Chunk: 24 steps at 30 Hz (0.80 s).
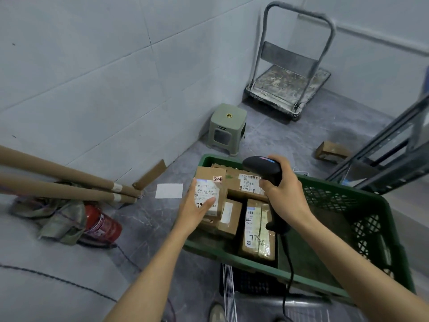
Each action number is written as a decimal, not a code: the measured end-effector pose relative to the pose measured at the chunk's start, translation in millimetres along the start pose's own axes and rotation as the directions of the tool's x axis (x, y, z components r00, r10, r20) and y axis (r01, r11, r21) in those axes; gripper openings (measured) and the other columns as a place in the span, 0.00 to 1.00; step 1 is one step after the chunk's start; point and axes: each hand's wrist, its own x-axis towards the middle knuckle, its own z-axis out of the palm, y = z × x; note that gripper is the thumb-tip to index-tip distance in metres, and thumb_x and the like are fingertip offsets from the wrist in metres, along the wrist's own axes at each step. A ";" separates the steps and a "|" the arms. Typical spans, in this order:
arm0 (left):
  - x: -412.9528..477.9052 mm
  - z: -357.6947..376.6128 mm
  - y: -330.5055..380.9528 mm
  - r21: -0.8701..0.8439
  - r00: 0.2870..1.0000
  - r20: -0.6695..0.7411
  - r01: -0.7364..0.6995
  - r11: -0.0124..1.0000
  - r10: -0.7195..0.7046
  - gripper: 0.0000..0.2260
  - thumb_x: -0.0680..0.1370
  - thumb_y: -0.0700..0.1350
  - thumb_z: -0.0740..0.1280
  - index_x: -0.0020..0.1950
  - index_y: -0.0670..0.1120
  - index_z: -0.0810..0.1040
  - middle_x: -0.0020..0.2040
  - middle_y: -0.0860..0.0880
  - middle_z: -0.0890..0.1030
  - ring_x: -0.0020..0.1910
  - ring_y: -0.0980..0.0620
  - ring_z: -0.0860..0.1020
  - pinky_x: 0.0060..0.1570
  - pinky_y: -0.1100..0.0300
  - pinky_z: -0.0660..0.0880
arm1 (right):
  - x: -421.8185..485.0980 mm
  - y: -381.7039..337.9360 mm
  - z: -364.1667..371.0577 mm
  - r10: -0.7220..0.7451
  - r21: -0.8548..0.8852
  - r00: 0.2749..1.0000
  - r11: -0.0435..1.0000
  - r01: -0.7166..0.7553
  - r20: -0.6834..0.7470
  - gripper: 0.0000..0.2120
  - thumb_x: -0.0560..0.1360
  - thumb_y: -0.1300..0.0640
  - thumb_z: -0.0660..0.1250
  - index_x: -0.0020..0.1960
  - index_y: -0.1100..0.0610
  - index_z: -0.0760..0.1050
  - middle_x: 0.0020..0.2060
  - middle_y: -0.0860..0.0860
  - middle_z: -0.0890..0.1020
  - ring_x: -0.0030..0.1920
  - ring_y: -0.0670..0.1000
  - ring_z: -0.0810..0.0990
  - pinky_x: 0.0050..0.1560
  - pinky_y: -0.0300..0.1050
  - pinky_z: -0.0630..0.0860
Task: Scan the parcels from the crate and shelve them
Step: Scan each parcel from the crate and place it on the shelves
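Observation:
A green plastic crate [362, 201] sits in front of me with several brown cardboard parcels inside. My left hand [197, 210] holds one small parcel [210, 182] above the crate's left edge, its white label facing up with a small tag marked "2-4". My right hand [285, 194] grips a black barcode scanner [262, 168], whose head sits just right of the held parcel. The scanner's cable [289, 270] hangs down across the crate. Another labelled parcel [258, 231] lies upright in the crate's middle.
A green-grey plastic stool [226, 126] stands by the tiled wall, with a dirty platform trolley [290, 82] behind it. Cardboard tubes [69, 182], a red fire extinguisher [103, 225] and rags lie on the left floor. A metal shelf frame [390, 154] is at right, a loose box [332, 151] beside it.

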 end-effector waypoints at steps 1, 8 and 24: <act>0.1 0.5 0.3 0.002 1.000 0.001 -0.001 1.000 0.001 0.41 0.73 0.61 0.68 0.78 0.56 0.48 0.72 0.50 0.68 0.68 0.49 0.69 0.59 0.57 0.66 | 0.1 -0.3 0.1 0.001 0.004 1.000 1.000 -0.001 -0.004 0.24 0.75 0.66 0.66 0.63 0.44 0.66 0.46 0.39 0.76 0.37 0.35 0.77 0.31 0.28 0.71; -0.1 6.1 3.0 -0.006 0.999 -0.026 0.030 1.000 -0.030 0.37 0.75 0.58 0.68 0.78 0.59 0.49 0.69 0.52 0.72 0.60 0.54 0.71 0.49 0.64 0.67 | -3.1 -2.3 1.1 0.003 0.006 1.000 1.000 -0.003 -0.008 0.24 0.75 0.67 0.66 0.61 0.43 0.65 0.45 0.39 0.75 0.38 0.34 0.77 0.31 0.27 0.71; -17.9 9.7 23.7 -0.086 0.993 -0.114 -0.027 0.996 0.017 0.36 0.75 0.56 0.69 0.77 0.57 0.53 0.67 0.51 0.74 0.57 0.57 0.72 0.42 0.71 0.69 | -22.3 -7.6 -22.0 0.029 0.039 0.995 0.999 -0.026 -0.090 0.23 0.75 0.66 0.65 0.63 0.45 0.66 0.45 0.41 0.76 0.36 0.41 0.78 0.29 0.30 0.71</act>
